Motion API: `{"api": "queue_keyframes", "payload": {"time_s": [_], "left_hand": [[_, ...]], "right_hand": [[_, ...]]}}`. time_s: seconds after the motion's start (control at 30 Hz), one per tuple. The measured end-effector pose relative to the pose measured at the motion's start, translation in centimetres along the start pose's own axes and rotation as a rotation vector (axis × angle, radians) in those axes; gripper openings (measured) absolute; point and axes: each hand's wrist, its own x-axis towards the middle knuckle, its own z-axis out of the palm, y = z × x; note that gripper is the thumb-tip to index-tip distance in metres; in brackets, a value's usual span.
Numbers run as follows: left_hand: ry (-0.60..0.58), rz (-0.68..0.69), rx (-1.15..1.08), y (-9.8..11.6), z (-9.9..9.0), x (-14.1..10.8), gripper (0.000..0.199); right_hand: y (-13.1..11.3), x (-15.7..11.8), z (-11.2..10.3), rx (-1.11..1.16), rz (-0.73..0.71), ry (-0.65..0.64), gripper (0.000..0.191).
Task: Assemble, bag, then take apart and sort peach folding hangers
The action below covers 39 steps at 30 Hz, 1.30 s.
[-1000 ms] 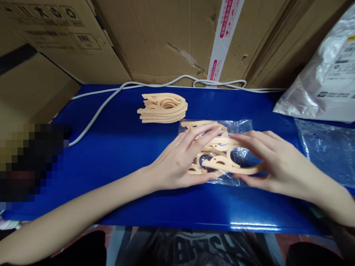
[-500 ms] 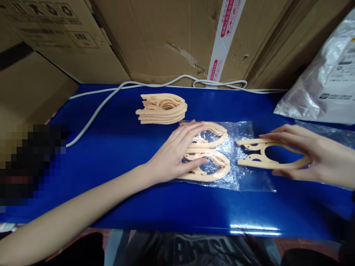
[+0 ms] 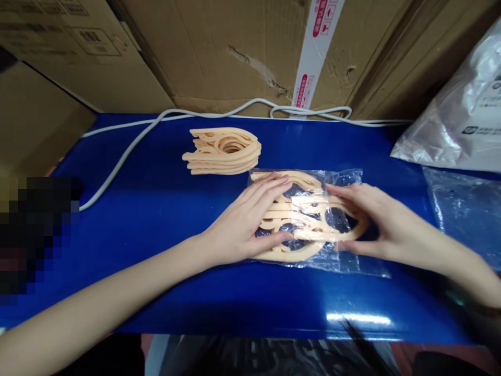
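My left hand lies on a clear plastic bag, fingers stretched out and thumb apart. Under it, inside the bag, are beige folded plastic hangers in two side-by-side groups; the nearer hanger shows its curved end. With fingers on one edge and thumb on the other, my right hand grips another folding hanger. Its prongs point left and overlap the bagged ones; I cannot tell how far it is inside the plastic. Behind my left hand, a stack of the same hangers sits on the blue table.
Cardboard boxes stand along the back of the blue table. A white cable runs before them. At the right are a printed plastic package and a flat clear bag. A blurred dark object is at the left.
My right hand has moved left with its hanger, from beside the bag to over the bagged hangers. My left hand stays on the bag. The view has shifted slightly.
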Motion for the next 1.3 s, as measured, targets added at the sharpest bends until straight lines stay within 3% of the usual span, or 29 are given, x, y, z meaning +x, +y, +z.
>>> {"api": "queue_keyframes", "payload": {"time_s": [0.13,0.43,0.6,0.7,0.87,1.03,1.3], "left_hand": [[-0.025,-0.026,-0.002,0.1,-0.1,-0.1,0.072],[-0.019,-0.017,-0.013,0.1,-0.2,0.0,0.076],[-0.019,0.005,0.002,0.2,-0.2,0.0,0.073],[-0.005,-0.003,0.006,0.1,-0.1,-0.1,0.064],[0.014,-0.036,-0.001,-0.1,-0.1,-0.2,0.059],[0.018,-0.006,0.022,-0.2,-0.2,-0.3,0.058],[0.003,-0.019,0.029,-0.2,-0.3,-0.3,0.058]], "right_hand": [[-0.1,0.8,1.7,-0.052,-0.009,0.091,0.100],[1.2,-0.8,-0.3,0.017,0.100,0.010,0.106],[-1.1,0.4,1.4,0.062,0.058,0.138,0.098],[-1.7,0.7,2.0,0.051,0.022,0.129,0.096],[0.2,-0.2,0.2,0.189,0.094,0.071,0.091],[0.9,-0.4,-1.4,0.236,0.143,0.086,0.073],[-1.2,0.5,0.6,0.426,0.121,0.162,0.062]]}}
